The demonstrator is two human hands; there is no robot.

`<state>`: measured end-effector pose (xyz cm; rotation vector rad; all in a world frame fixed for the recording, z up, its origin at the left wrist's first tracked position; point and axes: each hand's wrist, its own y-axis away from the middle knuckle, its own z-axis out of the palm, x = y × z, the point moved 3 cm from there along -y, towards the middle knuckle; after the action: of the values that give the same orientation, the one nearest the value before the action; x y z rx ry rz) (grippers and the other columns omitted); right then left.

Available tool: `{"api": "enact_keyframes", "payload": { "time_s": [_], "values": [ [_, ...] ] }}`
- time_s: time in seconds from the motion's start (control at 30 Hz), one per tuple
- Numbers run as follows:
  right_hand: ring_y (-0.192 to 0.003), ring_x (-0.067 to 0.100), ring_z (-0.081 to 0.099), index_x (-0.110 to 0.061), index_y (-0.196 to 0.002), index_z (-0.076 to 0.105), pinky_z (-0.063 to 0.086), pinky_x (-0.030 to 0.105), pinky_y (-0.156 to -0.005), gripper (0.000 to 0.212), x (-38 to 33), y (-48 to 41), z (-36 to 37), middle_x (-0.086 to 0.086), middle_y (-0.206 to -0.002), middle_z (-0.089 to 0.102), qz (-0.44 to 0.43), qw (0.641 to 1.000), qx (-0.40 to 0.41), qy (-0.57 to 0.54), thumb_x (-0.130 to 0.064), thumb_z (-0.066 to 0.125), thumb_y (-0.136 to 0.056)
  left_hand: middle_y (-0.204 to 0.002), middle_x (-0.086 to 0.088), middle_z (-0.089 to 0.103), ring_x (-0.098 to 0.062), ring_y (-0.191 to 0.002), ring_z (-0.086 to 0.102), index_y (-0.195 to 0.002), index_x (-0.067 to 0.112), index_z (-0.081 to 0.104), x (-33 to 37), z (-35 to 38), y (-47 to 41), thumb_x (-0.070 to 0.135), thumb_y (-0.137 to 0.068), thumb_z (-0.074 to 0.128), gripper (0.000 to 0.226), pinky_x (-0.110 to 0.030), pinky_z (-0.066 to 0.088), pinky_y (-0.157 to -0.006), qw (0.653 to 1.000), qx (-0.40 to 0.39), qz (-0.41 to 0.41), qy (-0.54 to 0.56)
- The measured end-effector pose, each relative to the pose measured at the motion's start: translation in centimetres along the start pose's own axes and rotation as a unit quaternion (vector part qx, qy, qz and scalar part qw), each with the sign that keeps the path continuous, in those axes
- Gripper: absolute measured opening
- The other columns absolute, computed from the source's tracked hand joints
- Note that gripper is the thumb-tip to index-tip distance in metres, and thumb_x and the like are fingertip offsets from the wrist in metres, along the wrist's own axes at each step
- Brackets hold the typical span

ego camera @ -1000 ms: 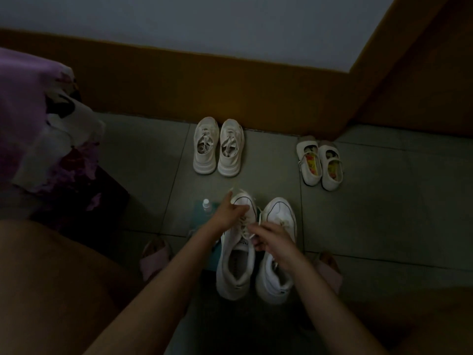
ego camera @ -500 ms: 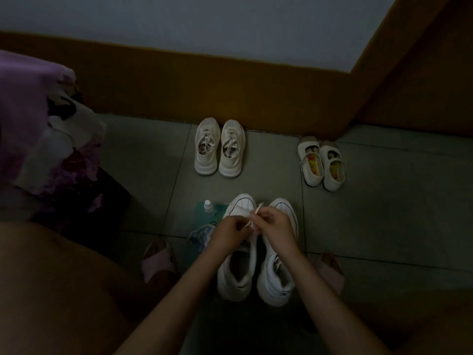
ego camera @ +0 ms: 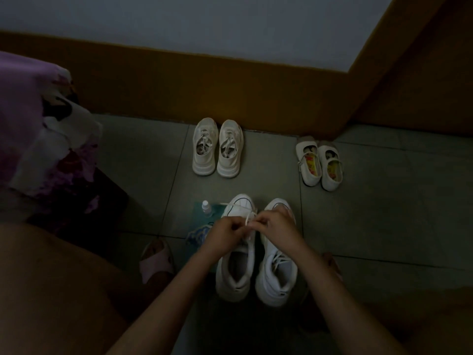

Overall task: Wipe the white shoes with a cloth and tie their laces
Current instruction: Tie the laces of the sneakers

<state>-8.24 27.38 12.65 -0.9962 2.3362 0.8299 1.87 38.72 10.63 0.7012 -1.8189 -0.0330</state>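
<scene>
Two white high-top shoes stand side by side on the tiled floor, toes pointing away from me: the left shoe (ego camera: 236, 267) and the right shoe (ego camera: 277, 278). My left hand (ego camera: 224, 235) and my right hand (ego camera: 277, 226) meet above the left shoe's tongue, each pinching a strand of its white lace (ego camera: 247, 219). A blue patterned cloth (ego camera: 198, 233) lies on the floor left of the shoes, partly hidden by my left hand. A small white bottle (ego camera: 206, 208) stands just beyond it.
A beige pair of sneakers (ego camera: 217, 149) sits against the brown skirting. Small white strap shoes (ego camera: 320, 163) lie to the right. Purple floral bedding (ego camera: 38, 134) hangs at the left. My feet in pink slippers (ego camera: 156, 260) flank the shoes, and my knees fill the lower corners.
Both hands drew closer together over the left shoe and pulled the lace up between them. A second ago my left hand was further forward by the toe.
</scene>
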Motion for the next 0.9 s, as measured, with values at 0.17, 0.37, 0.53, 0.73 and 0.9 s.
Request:
{"api": "enact_keyframes", "payload": {
  "time_s": [0.17, 0.37, 0.53, 0.73, 0.9],
  "values": [
    [-0.106, 0.012, 0.035, -0.03, -0.078, 0.07, 0.027, 0.019, -0.081, 0.01, -0.5, 0.6, -2.6, -0.002, -0.088, 0.053, -0.036, 0.999, 0.01, 0.019, -0.039, 0.073, -0.075, -0.062, 0.004, 0.062, -0.005, -0.064, 0.053, -0.068, 0.014, 0.066, -0.6, -0.2, -0.2, 0.0, -0.087, 0.058, 0.025, -0.021, 0.041, -0.064, 0.993, 0.027, -0.015, 0.11],
    [-0.054, 0.013, 0.05, -0.033, -0.063, 0.061, 0.043, 0.03, -0.057, 0.02, -1.6, 2.0, -2.1, -0.003, -0.053, 0.051, -0.034, 0.988, -0.07, -0.135, -0.034, 0.069, -0.081, -0.068, 0.008, 0.07, -0.002, -0.068, 0.063, -0.108, 0.0, 0.065, -1.2, 0.1, 0.3, -0.004, -0.087, 0.056, 0.023, -0.014, 0.05, -0.067, 0.953, 0.021, -0.091, 0.287],
    [-0.059, 0.011, 0.06, -0.021, -0.076, 0.065, 0.051, 0.034, -0.068, 0.01, -1.2, 3.0, 0.2, -0.002, -0.059, 0.063, -0.018, 0.976, -0.174, -0.131, -0.018, 0.067, -0.084, -0.091, -0.01, 0.07, -0.021, -0.09, 0.063, -0.096, 0.011, 0.071, -1.6, -0.2, 0.4, 0.007, -0.086, 0.061, 0.015, -0.033, 0.048, -0.09, 0.931, -0.015, -0.132, 0.341],
    [-0.07, 0.003, 0.059, -0.029, -0.073, 0.065, 0.048, 0.021, -0.071, 0.014, -1.0, 2.5, -0.1, -0.014, -0.07, 0.062, -0.018, 0.981, -0.174, -0.089, -0.019, 0.074, -0.078, -0.072, -0.002, 0.069, -0.008, -0.069, 0.063, -0.08, 0.003, 0.068, -0.9, -0.6, 0.4, -0.004, -0.081, 0.064, 0.008, -0.025, 0.049, -0.076, 0.962, 0.006, -0.084, 0.259],
    [-0.087, 0.002, 0.06, -0.017, -0.102, 0.067, 0.051, 0.018, -0.079, 0.017, -1.0, 1.4, 0.2, -0.01, -0.093, 0.064, 0.035, 0.975, -0.062, -0.211, -0.01, 0.057, -0.091, -0.067, 0.001, 0.065, -0.007, -0.061, 0.06, -0.07, 0.02, 0.063, -0.5, -0.8, 0.2, 0.001, -0.08, 0.068, 0.022, -0.029, 0.051, -0.07, 0.991, 0.07, -0.023, 0.109]
  ]
}}
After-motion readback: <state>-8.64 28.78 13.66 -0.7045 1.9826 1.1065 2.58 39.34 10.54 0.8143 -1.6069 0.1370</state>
